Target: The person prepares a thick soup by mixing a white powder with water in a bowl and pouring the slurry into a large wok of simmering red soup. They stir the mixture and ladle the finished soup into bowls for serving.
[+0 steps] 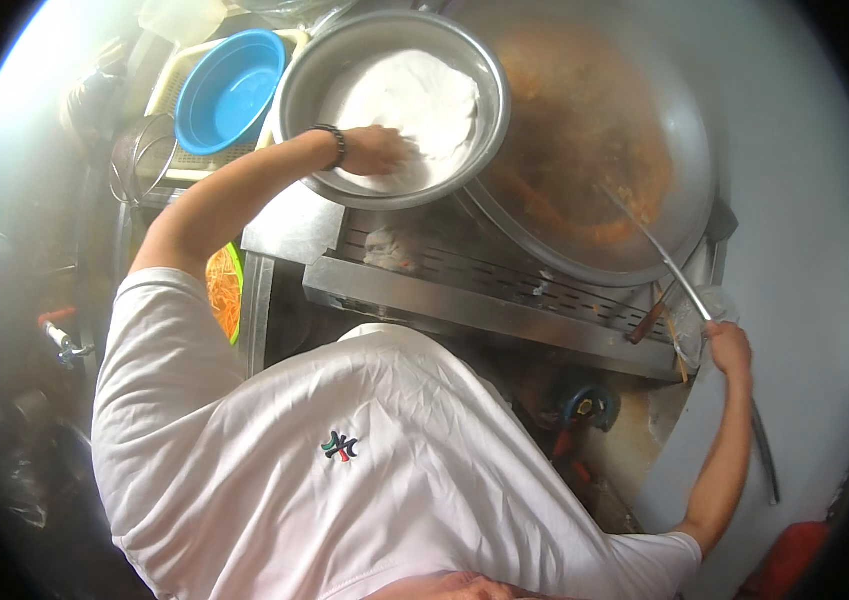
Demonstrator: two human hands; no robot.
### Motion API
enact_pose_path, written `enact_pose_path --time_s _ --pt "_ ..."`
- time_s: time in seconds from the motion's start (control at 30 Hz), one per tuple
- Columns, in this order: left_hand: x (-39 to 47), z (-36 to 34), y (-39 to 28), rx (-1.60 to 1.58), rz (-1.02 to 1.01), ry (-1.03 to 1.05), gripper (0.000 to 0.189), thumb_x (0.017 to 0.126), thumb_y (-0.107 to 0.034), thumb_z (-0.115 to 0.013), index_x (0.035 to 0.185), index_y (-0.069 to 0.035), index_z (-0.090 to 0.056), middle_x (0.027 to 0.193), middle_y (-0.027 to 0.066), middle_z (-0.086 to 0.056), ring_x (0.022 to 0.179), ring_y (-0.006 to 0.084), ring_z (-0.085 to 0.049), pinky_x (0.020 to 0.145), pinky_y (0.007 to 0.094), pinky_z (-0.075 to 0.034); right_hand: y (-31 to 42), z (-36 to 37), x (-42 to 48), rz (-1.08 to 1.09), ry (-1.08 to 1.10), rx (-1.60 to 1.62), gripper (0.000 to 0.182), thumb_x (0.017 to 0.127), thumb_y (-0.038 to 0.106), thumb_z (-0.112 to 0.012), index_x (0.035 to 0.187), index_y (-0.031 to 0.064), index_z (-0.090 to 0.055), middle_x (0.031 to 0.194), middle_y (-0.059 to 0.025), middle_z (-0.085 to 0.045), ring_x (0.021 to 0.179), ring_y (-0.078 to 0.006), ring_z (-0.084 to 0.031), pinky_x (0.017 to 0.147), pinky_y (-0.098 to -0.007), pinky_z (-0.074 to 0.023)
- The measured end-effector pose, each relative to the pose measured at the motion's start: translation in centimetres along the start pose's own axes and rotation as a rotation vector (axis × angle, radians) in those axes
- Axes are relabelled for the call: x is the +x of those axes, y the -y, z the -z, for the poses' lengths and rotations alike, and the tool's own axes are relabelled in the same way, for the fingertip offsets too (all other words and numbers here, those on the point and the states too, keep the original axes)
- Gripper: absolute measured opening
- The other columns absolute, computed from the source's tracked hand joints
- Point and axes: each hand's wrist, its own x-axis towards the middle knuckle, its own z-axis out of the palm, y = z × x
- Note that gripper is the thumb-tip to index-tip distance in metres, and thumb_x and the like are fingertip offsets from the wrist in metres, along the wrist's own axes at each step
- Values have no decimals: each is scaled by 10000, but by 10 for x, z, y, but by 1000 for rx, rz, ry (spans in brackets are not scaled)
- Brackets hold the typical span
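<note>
My left hand is down in a wide metal basin, its fingers at the white powder heaped inside. The fingertips blur into the powder, so whether they close on any of it cannot be told. My right hand is closed around the long metal handle of a cooking utensil. That utensil's far end reaches into a large wok, where steam hides its head. Orange-brown shredded food lies in the wok, partly veiled by the steam.
A blue plastic basin rests on a cream basket at upper left, beside a wire-framed strainer. Orange shreds fill a green-rimmed container below my left arm. The metal stove edge runs before me, with a wooden-handled tool near the wok.
</note>
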Motion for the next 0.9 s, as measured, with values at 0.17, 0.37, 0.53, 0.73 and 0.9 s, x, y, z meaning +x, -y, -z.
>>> enact_pose_path --time_s 0.17,0.37,0.53,0.73,0.9 --pt "-15 37 70 713 -45 417 289 911 -208 -515 1176 -217 -631 1262 82 -555 1152 267 -518 988 438 -409 10 14 20 29 -157 -8 441 944 381 -479 989 -8 -682 1009 -245 -663 973 -434 -615 851 -496 -474" --pt "75 14 85 409 282 -1 352 860 -332 -585 1194 -230 -624 1318 97 -513 1205 330 -480 992 472 -418 93 -14 19 106 -99 53 450 952 380 -467 979 -17 -676 1005 -260 -656 964 -455 -605 850 -507 -466" --pt "63 26 -18 -108 174 143 388 881 -153 -510 1255 -71 -569 1246 193 -548 1205 311 -496 1031 461 -410 11 -12 2 85 -39 2 453 941 379 -497 923 -38 -672 971 -266 -654 936 -439 -614 829 -508 -469" --pt "-2 2 49 321 86 98 370 903 -131 -487 1255 -120 -598 1285 129 -549 1202 281 -518 993 403 -461 16 39 -16 -92 -84 -98 437 931 390 -520 974 -16 -675 996 -248 -662 962 -421 -622 845 -495 -481" --pt "55 30 79 33 422 -233 310 883 -214 -521 1119 -72 -663 1206 156 -588 1129 321 -548 971 409 -469 64 -6 11 -23 -103 -9 458 967 385 -458 1011 -16 -676 1049 -251 -656 988 -431 -615 859 -496 -480"
